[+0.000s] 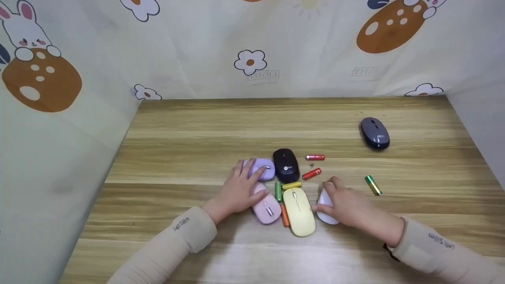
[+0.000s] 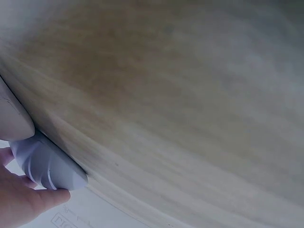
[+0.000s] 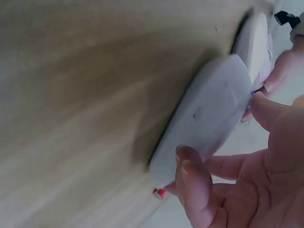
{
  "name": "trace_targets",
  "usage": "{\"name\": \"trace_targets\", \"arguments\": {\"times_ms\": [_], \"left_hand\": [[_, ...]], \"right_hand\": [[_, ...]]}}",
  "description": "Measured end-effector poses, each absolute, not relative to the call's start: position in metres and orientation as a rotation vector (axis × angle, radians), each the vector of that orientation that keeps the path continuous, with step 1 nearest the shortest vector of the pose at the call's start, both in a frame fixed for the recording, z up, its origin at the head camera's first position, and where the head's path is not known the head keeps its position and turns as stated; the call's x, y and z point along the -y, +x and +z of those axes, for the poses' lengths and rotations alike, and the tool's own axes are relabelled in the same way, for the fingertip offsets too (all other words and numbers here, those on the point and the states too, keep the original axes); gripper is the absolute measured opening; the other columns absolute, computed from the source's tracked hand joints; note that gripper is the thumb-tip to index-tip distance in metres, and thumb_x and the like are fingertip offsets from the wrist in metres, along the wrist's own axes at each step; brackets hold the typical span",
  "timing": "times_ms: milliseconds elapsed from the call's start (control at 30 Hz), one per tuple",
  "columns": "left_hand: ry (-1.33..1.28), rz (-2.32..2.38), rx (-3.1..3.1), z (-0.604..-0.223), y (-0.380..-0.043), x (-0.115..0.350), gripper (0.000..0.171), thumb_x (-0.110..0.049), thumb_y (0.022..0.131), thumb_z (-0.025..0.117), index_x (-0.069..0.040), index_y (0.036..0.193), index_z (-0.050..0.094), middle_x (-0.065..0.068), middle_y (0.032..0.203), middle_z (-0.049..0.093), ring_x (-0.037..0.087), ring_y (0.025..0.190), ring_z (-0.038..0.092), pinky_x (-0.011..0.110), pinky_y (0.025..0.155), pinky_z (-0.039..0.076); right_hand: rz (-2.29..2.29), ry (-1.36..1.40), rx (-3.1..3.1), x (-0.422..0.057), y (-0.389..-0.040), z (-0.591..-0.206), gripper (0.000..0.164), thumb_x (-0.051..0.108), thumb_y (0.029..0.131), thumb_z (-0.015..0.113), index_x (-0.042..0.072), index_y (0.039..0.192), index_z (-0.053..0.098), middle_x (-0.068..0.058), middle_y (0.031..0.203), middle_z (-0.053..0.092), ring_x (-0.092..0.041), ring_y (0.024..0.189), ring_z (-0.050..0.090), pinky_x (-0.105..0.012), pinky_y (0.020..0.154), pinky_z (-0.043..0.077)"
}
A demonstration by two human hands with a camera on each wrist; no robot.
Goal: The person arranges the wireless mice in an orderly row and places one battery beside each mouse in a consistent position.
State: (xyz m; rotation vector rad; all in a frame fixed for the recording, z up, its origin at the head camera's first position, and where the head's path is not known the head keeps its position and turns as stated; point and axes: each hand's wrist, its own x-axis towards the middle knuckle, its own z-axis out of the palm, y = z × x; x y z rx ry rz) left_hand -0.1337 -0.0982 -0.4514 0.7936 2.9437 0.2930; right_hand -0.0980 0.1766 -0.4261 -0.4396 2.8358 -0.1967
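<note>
My left hand [image 1: 236, 193] rests with its fingers spread over the purple mouse [image 1: 269, 162], thumb lying on the pink mouse [image 1: 272, 219] just below. In the left wrist view, fingertips reach along the side of the purple mouse [image 2: 47, 161]. My right hand [image 1: 349, 205] grips the white mouse [image 1: 329, 217] between thumb and bent fingers; the right wrist view shows this white mouse [image 3: 204, 114] flat on the table. Left of it lies the yellow mouse [image 1: 300, 213]. A black mouse [image 1: 286, 163] touches the purple one's right end.
Green [image 1: 278, 191], yellow [image 1: 292, 185] and orange batteries [image 1: 285, 215] lie between the mice. Two red batteries, one upper [image 1: 315, 157] and one lower [image 1: 312, 174], are right of the black mouse. Farther right are a green-gold battery [image 1: 373, 185] and a dark grey mouse [image 1: 375, 133].
</note>
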Motion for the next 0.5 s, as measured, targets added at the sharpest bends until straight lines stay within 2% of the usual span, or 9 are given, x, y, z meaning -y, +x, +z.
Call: {"name": "trace_targets", "arguments": {"times_ms": [133,300,500], "left_hand": [[0.809,0.303,-2.953,-0.4524,-0.1337,0.0987,0.066,-0.059,0.078,0.028,-0.020,0.132,0.024,0.014,0.136,0.014,0.042,0.120,0.013,0.049,0.095,0.014],[0.840,0.297,-2.973,-0.4536,-0.1339,0.0994,0.065,-0.057,0.079,0.031,-0.018,0.131,0.027,0.015,0.135,0.016,0.042,0.119,0.015,0.049,0.095,0.017],[0.838,0.294,-2.980,-0.4544,-0.1344,0.0989,0.065,-0.058,0.079,0.031,-0.019,0.131,0.027,0.015,0.135,0.016,0.042,0.118,0.016,0.049,0.095,0.016]], "right_hand": [[-0.152,-0.427,-2.864,-0.1722,-0.0973,-0.4307,0.079,0.066,0.067,0.043,0.008,0.119,0.042,-0.018,0.114,0.038,-0.030,0.065,0.053,-0.039,0.045,0.042],[-0.126,-0.457,-2.876,-0.1729,-0.0968,-0.4305,0.066,0.053,0.067,0.055,0.013,0.119,0.043,-0.018,0.114,0.039,-0.031,0.072,0.051,-0.039,0.049,0.041],[-0.170,-0.445,-2.840,-0.1774,-0.0962,-0.4292,0.075,0.043,0.063,0.060,0.013,0.126,0.033,-0.019,0.120,0.034,-0.034,0.085,0.046,-0.040,0.052,0.041]]}}
